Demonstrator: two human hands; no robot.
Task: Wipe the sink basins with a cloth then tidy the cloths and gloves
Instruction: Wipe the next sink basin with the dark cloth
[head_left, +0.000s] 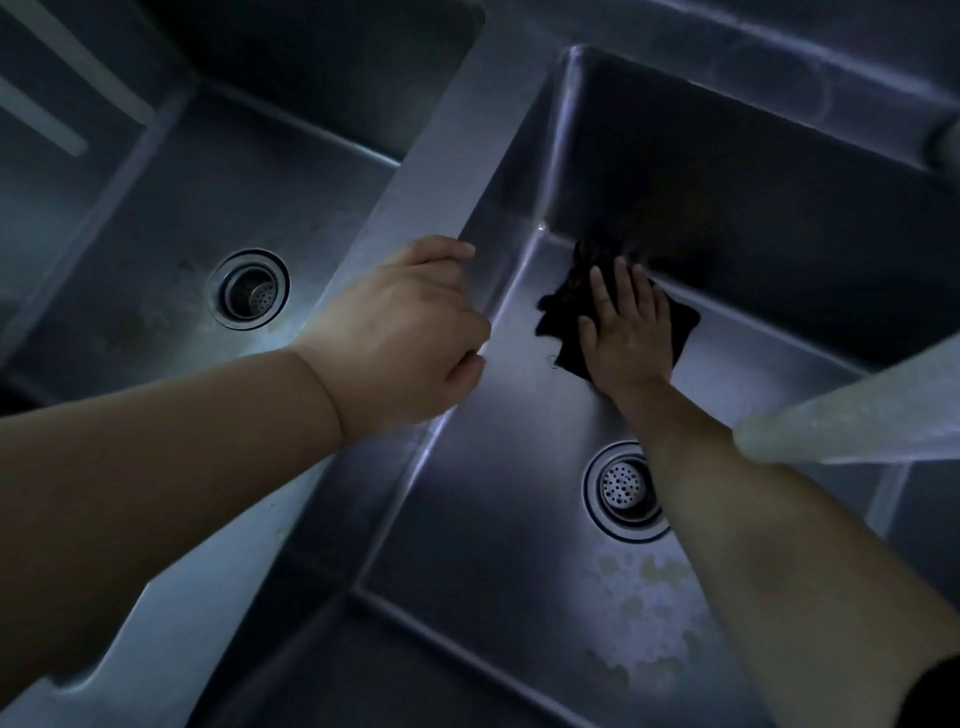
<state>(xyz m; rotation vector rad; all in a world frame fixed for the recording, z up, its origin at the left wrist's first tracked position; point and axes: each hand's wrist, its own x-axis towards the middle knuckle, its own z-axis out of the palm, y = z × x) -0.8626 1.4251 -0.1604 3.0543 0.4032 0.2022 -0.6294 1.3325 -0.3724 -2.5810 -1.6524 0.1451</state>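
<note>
Two steel sink basins lie side by side in dim light. In the right basin (519, 519), my right hand (628, 327) presses flat, fingers straight, on a dark cloth (566, 296) against the basin floor near the far wall. My left hand (405, 332) grips the steel divider (415, 208) between the basins, fingers curled over its edge. The left basin (156, 234) holds nothing but its drain. No gloves are in view.
Each basin has a round strainer drain: the left drain (249, 289) and the right drain (623, 488), partly behind my right forearm. A pale blurred faucet spout (857, 415) juts in from the right above the right basin. Pale stains mark the near basin floor (639, 597).
</note>
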